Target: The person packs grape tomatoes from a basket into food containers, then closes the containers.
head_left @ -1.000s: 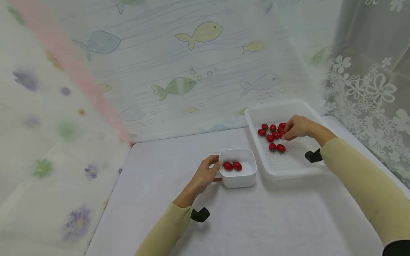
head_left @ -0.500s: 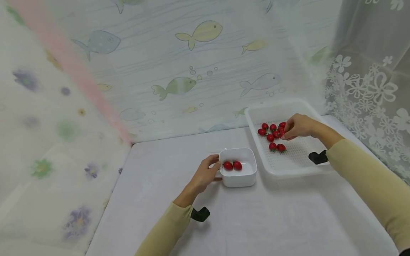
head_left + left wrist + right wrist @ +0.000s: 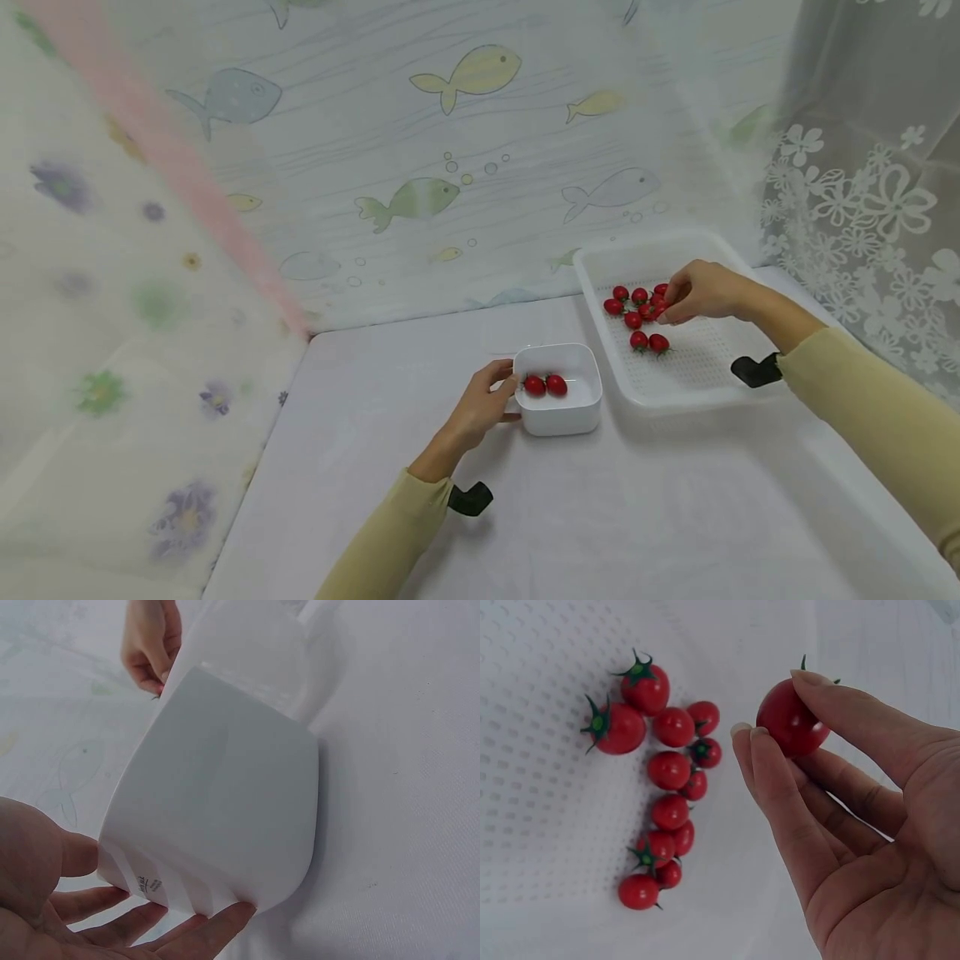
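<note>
Right hand [image 3: 703, 290] has shifted slightly, its grip pinching one tomato [image 3: 786, 720], while left hand [image 3: 480, 402] holds the white container [image 3: 562, 422].

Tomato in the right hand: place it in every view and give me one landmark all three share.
Right wrist: the held tomato is right of centre, in the upper half, pinched in the fingers.
Left wrist: only a small red patch shows, upper left, at the right hand.
Head: right of centre, at the fingertips, hard to separate from the tray tomatoes beside it.
Shared landmark: the right hand.
</note>
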Demonstrator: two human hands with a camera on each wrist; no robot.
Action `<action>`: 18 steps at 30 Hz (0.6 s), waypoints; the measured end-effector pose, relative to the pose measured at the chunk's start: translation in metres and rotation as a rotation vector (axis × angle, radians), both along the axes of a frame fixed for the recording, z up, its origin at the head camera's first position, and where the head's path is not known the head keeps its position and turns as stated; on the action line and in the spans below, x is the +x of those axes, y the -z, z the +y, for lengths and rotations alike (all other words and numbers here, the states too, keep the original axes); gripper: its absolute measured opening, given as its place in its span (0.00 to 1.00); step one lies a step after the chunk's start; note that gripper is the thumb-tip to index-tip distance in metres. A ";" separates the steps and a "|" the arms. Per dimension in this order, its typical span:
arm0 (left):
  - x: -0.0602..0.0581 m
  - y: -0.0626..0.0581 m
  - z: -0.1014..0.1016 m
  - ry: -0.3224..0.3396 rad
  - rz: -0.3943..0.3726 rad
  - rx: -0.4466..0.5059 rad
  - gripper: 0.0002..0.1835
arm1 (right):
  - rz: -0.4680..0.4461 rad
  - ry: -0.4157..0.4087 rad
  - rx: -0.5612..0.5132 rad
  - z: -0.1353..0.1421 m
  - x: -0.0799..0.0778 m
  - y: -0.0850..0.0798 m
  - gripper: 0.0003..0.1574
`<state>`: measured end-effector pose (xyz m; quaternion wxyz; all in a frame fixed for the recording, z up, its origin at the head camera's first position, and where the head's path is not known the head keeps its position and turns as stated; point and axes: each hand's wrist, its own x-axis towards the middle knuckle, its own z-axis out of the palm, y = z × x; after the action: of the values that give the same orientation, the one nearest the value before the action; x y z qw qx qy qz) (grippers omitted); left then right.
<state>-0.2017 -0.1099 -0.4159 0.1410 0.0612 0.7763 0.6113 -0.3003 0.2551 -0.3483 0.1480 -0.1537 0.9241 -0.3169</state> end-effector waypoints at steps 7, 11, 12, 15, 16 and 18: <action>-0.013 0.022 -0.003 -0.011 0.003 -0.001 0.21 | 0.021 -0.011 0.006 -0.006 0.008 -0.006 0.21; -0.013 0.023 -0.003 -0.017 0.014 -0.011 0.20 | 0.031 -0.008 0.003 -0.008 0.012 -0.008 0.22; -0.013 0.022 -0.003 -0.017 0.016 -0.013 0.20 | 0.032 -0.010 -0.001 -0.009 0.014 -0.008 0.22; -0.012 0.022 -0.002 -0.019 0.016 -0.016 0.20 | 0.031 -0.013 -0.013 -0.011 0.018 -0.010 0.23; -0.012 0.021 -0.002 -0.019 0.017 -0.016 0.20 | 0.031 -0.014 -0.017 -0.011 0.019 -0.010 0.23; -0.012 0.021 -0.002 -0.018 0.016 -0.012 0.20 | 0.033 -0.017 -0.022 -0.013 0.022 -0.010 0.22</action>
<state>-0.2141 -0.1120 -0.4373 0.1298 0.0582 0.7817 0.6072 -0.2785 0.2425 -0.3383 0.1335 -0.1685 0.9216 -0.3232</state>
